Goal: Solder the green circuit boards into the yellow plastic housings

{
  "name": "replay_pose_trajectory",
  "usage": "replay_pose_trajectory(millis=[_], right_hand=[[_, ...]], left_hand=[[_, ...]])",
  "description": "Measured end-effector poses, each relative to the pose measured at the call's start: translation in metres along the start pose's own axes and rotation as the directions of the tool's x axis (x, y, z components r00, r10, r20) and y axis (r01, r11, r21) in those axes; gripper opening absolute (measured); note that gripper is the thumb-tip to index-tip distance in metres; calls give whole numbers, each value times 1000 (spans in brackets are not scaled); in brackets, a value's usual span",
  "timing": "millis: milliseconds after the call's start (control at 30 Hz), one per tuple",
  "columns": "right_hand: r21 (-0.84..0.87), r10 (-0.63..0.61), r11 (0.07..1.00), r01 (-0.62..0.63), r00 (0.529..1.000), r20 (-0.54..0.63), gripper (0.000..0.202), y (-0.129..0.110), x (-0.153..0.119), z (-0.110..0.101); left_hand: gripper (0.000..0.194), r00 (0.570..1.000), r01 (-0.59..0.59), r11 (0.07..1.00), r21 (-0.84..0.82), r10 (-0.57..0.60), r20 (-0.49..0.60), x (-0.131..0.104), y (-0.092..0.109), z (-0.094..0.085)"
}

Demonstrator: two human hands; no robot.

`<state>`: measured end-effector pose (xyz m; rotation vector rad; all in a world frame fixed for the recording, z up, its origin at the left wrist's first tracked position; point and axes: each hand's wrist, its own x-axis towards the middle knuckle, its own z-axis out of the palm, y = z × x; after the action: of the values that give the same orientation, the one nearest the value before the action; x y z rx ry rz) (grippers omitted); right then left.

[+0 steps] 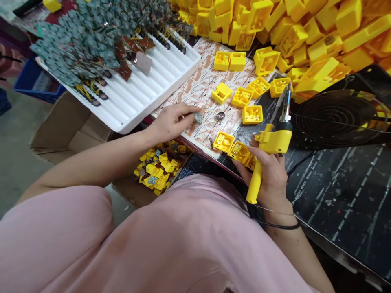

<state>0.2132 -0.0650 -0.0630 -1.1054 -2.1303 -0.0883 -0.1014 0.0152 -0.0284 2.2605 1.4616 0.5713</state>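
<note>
My left hand (175,120) is over the patterned board, its thumb and fingers closed on a small green circuit board (198,117). Thin wires run from that board to a small round black speaker (220,116) lying to its right. In my right hand (271,171) is a yellow soldering gun (273,140), its metal tip pointing up and away from me. Beside and partly under the right hand lie open yellow plastic casings (224,141). More yellow casings (252,114) are scattered just beyond the speaker.
A white ribbed foam tray (159,81) at the left carries piled circuit boards with wired speakers. Yellow casings (324,36) are heaped at the back. A black round fan (336,116) stands at the right. Below the table edge, a cardboard box (76,134) sits near a bin of yellow parts (159,169).
</note>
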Motion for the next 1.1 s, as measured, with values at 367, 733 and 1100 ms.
replay_pose_trajectory(millis=[367, 733, 1100], right_hand=[[62, -20, 998, 8, 982, 186, 36, -10, 38, 23], [72, -20, 997, 9, 988, 155, 43, -3, 31, 19], [192, 67, 981, -42, 990, -126, 35, -14, 20, -35]], left_hand=[[53, 987, -135, 855, 500, 72, 143, 1, 29, 13], [27, 984, -145, 966, 212, 162, -66, 13, 15, 36], [30, 986, -164, 980, -113, 163, -18, 3, 26, 34]])
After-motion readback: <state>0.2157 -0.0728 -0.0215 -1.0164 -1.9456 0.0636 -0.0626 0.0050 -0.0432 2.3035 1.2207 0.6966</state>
